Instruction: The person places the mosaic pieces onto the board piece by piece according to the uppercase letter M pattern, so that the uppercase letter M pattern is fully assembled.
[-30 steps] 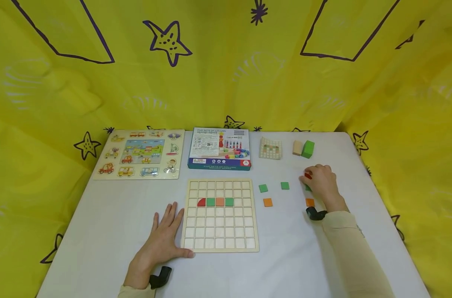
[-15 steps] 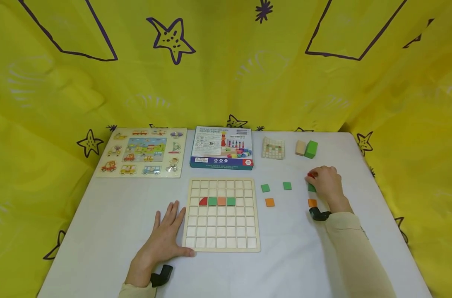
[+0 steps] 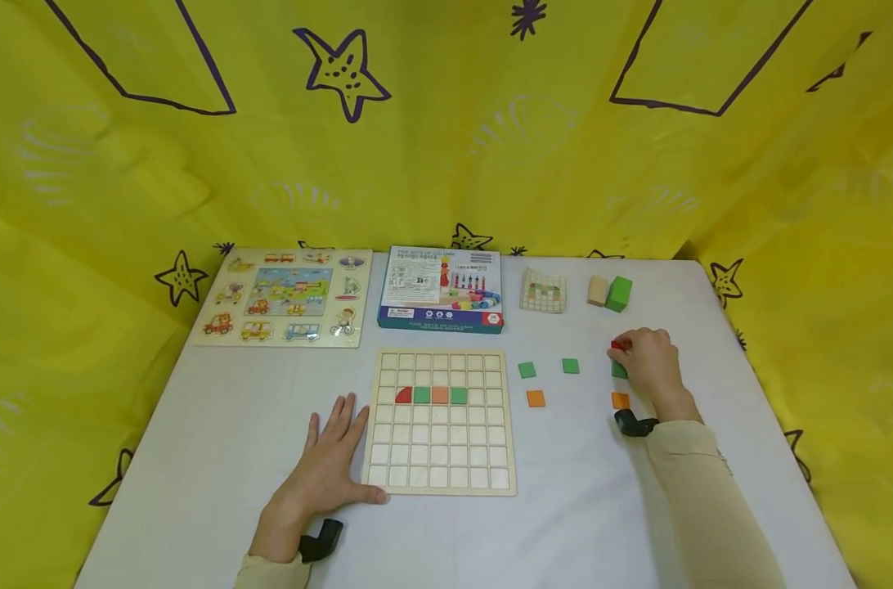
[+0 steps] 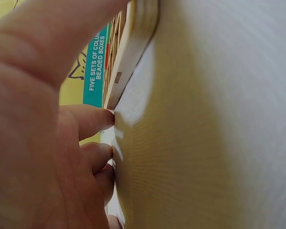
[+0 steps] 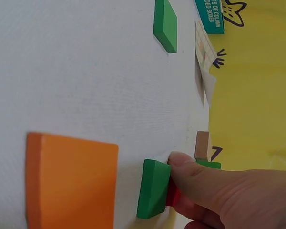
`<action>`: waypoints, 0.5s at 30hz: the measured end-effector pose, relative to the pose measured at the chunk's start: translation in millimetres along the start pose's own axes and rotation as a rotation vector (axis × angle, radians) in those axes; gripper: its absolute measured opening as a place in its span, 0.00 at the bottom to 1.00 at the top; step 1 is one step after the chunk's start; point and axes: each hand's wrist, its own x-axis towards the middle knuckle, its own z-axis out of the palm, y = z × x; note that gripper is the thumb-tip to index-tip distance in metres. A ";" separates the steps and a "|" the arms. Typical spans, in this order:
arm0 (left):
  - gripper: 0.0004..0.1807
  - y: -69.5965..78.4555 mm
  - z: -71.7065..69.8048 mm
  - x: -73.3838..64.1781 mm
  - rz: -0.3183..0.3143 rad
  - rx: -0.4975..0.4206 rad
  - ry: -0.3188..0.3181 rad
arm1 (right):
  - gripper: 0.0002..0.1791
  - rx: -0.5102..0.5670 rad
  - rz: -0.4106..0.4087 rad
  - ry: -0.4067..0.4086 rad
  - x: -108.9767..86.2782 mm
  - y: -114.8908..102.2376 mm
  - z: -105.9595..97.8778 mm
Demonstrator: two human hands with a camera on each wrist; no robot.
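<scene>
My right hand (image 3: pixel 651 361) pinches a small red piece (image 5: pixel 173 193) between thumb and fingers, just behind a green square tile (image 5: pixel 154 190) at the table's right. An orange square tile (image 3: pixel 621 401) lies nearer, by the wrist. The left hand (image 3: pixel 329 466) rests spread along the left side of a wooden grid board (image 3: pixel 446 483), its thumb by the near left corner. One row of the board holds a red quarter-round piece (image 3: pixel 405 396), a green tile (image 3: pixel 421 395), a salmon-coloured tile (image 3: pixel 440 395) and another green tile (image 3: pixel 458 396).
Between board and right hand lie two green tiles (image 3: pixel 527 370) and an orange tile (image 3: pixel 536 398). Farther back are a picture puzzle (image 3: pixel 351 331), a beaded-toy box (image 3: pixel 441 290), a gridded pattern card (image 3: pixel 544 290), a plain wooden block (image 3: pixel 597 290) and a green block (image 3: pixel 619 294).
The head view has shifted slightly. Both hands stay in nearly the same places, the right one at the red piece throughout; the tiles have not visibly moved.
</scene>
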 end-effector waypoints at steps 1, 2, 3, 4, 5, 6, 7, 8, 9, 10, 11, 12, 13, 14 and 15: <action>0.75 -0.1 -0.1 0.2 0.001 -0.001 0.003 | 0.15 -0.001 0.000 0.004 0.2 0.4 0.9; 0.75 0.0 -0.2 0.4 0.001 -0.004 0.005 | 0.15 0.000 0.000 0.009 0.1 -0.2 1.5; 0.75 0.0 -0.4 0.5 0.000 -0.005 0.006 | 0.15 0.002 0.002 0.011 0.2 -0.5 2.0; 0.75 0.1 -0.5 0.6 -0.001 -0.005 0.007 | 0.16 0.005 0.003 0.013 0.1 -1.3 2.4; 0.75 0.2 -0.5 0.7 -0.002 -0.006 0.007 | 0.16 0.008 0.004 0.013 -0.1 -2.2 2.6; 0.75 0.2 -0.6 0.7 -0.003 -0.007 0.007 | 0.16 0.012 0.004 0.013 -0.5 -3.6 2.3; 0.75 0.3 -0.6 0.7 -0.004 -0.007 0.006 | 0.16 0.018 0.003 0.014 -0.9 -5.2 2.1; 0.75 0.4 -0.6 0.8 -0.005 -0.005 0.004 | 0.16 0.027 0.000 0.016 -1.5 -7.5 1.5; 0.75 0.3 -0.5 0.8 -0.006 -0.002 0.001 | 0.16 0.037 -0.004 0.017 -1.9 -9.5 1.1; 0.75 0.4 -0.4 0.8 -0.007 -0.003 0.000 | 0.16 0.045 -0.014 0.021 -2.6 -12.5 0.6; 0.75 0.3 -0.4 0.7 -0.006 -0.004 -0.001 | 0.16 0.054 -0.024 0.027 -3.0 -15.3 0.3; 0.75 0.3 -0.4 0.7 -0.006 -0.004 -0.002 | 0.15 0.064 -0.035 0.033 -3.4 -19.0 -0.1; 0.75 0.3 -0.4 0.6 -0.005 -0.006 -0.002 | 0.15 0.074 -0.048 0.040 -3.7 -23.4 -0.4; 0.75 0.3 -0.3 0.6 -0.003 -0.008 -0.001 | 0.14 0.082 -0.064 0.048 -3.8 -28.0 -0.5; 0.75 0.2 -0.1 0.6 -0.001 -0.009 0.001 | 0.14 0.087 -0.080 0.053 -3.8 -32.9 -0.5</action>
